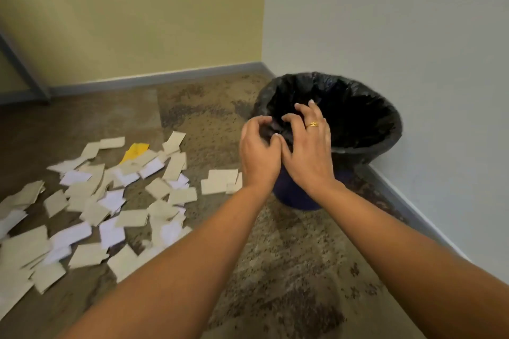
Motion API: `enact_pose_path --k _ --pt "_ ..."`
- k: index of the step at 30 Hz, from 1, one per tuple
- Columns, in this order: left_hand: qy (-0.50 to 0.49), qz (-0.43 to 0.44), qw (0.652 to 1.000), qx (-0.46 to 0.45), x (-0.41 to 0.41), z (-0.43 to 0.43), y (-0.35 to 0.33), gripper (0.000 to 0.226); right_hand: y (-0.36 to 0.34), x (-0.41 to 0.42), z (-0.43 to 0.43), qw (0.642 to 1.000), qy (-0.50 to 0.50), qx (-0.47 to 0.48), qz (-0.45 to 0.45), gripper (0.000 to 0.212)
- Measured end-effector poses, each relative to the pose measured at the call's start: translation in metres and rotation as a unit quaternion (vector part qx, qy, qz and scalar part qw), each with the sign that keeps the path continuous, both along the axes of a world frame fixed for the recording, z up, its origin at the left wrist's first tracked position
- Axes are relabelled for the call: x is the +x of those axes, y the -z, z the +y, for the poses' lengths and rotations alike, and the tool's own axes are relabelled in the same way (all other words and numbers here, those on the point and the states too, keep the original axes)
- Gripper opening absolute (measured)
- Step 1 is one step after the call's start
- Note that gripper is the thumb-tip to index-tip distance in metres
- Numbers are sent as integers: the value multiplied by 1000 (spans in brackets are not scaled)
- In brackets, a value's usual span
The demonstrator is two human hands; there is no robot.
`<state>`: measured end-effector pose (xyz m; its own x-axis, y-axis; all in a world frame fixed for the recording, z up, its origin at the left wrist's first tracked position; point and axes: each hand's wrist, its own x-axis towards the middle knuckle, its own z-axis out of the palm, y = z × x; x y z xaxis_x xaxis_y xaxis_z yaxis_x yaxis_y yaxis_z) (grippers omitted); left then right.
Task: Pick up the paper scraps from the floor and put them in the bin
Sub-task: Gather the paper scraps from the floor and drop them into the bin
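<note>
- Left hand (259,154) and right hand (307,151) are held side by side over the near rim of the bin (392,137), thumbs touching
- Left fingers are curled downward; no paper is seen in them, but the palm side is hidden, so a hold cannot be ruled out
- Right fingers are spread and bent over the black liner (275,88); nothing is seen held; a ring (312,124) is worn
- Paper scraps (110,201) are scattered on the floor (289,270) to the left of the left hand, well apart from it; a small cluster (217,181) lies just beside the left wrist; one yellow scrap (135,151) sits among them
- Handling, as judged: scraps are light, thin, flat and flexible, not fragile; flat pieces on the floor are hard to lift by a face
- Grip is best taken at a raised edge or corner, or overlapping pieces are raked into a bunch and clamped between both palms
- Risk: loose sheets slip or flutter out of a slack grip, so the bunch should be squeezed firmly and let go low over the bin mouth
- Most of the pile is judged not yet cleared
</note>
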<state>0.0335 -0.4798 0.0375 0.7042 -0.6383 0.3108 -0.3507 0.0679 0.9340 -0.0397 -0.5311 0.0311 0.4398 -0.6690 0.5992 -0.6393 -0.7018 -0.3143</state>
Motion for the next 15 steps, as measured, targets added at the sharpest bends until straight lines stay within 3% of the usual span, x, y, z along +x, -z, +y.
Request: enact_pose_path --k 3,6,12,15 --pt "-44 25 998 25 3 43 45 25 34 3 24 994 -74 -51 60 32" --pt "-56 35 990 125 15 91 99 27 72 10 51 983 -141 -26 112 35" --pt "-51 -70 927 366 59 172 191 40 130 28 93 924 -230 129 277 48" --pt "-37 -136 891 432 73 211 218 45 156 37 111 885 -263 176 341 51"
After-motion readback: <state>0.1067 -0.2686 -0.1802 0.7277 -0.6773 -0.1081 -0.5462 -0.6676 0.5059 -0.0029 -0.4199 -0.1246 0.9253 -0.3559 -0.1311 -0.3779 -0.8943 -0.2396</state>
